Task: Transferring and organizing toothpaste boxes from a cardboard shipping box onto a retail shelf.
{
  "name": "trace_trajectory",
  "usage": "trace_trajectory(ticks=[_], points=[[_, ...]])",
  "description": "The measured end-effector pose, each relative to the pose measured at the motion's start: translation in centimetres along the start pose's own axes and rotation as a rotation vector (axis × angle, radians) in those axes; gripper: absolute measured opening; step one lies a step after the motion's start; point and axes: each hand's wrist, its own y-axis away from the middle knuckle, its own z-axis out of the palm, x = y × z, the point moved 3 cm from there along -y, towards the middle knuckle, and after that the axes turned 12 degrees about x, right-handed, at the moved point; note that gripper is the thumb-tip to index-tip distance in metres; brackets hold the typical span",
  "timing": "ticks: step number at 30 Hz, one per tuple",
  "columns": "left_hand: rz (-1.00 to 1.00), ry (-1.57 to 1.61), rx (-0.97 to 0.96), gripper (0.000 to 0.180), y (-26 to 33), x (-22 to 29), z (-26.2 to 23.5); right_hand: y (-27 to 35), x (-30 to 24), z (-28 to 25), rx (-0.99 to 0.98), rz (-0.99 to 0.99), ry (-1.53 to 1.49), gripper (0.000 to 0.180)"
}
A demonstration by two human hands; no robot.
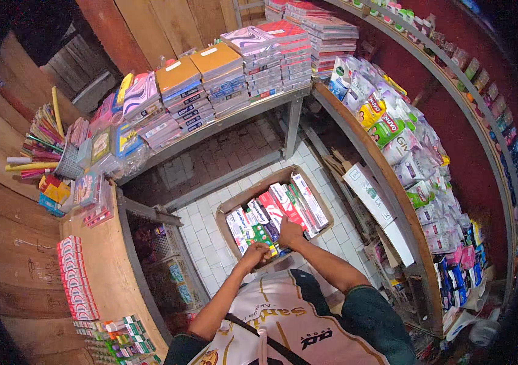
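On the tiled floor before me sits an open cardboard box (225,230), packed with upright toothpaste cartons (281,201) in white, red, blue and green. My left hand (255,256) is at the box's near edge, its fingers curled beside a green and yellow carton (262,234); what they hold, if anything, is hidden. To its right, my right hand (290,233) reaches over the near rim. Its index finger stretches out against the cartons, apart from the other fingers, and nothing shows in its grip.
Stacks of notebooks (219,64) line the far shelf. Packaged goods (402,143) fill the curved shelf at right, its wooden edge (362,131) beside the box. At left, a wooden counter (110,261) carries red-and-white cartons (77,277) and small bottles (116,340). A long white carton (377,210) leans at right.
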Motion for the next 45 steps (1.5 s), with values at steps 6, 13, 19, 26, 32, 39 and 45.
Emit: trace_trajectory(ticks=[6, 13, 19, 26, 32, 39, 45], points=[[-0.095, 0.051, -0.095, 0.027, -1.6, 2.7, 2.4, 3.2, -1.5, -4.1, 0.122, 0.101, -0.228, 0.086], [-0.092, 0.243, 0.115, 0.03, -1.1, 4.1, 1.6, 7.4, -4.7, -6.8, 0.069, 0.119, -0.34, 0.073], [-0.025, 0.406, 0.011, 0.031, -1.6, 2.6, -1.2, 5.0, -1.7, -7.3, 0.143, 0.23, -0.472, 0.055], [-0.014, 0.481, -0.011, 0.026, 0.2, 3.0, -2.7, -0.5, 2.4, -2.1, 0.268, 0.338, -0.29, 0.068], [0.017, 0.44, 0.05, 0.03, 2.5, 4.3, -3.6, -2.4, 1.9, 0.0, 0.399, 0.237, -0.138, 0.067], [0.013, 0.496, -0.012, 0.032, 2.7, 4.2, -4.1, -2.8, 1.6, 1.6, 0.389, 0.245, -0.309, 0.079], [0.01, 0.613, -0.095, 0.042, 2.9, 3.9, -5.0, -4.3, 4.3, 2.2, 0.261, 0.282, -0.593, 0.056]])
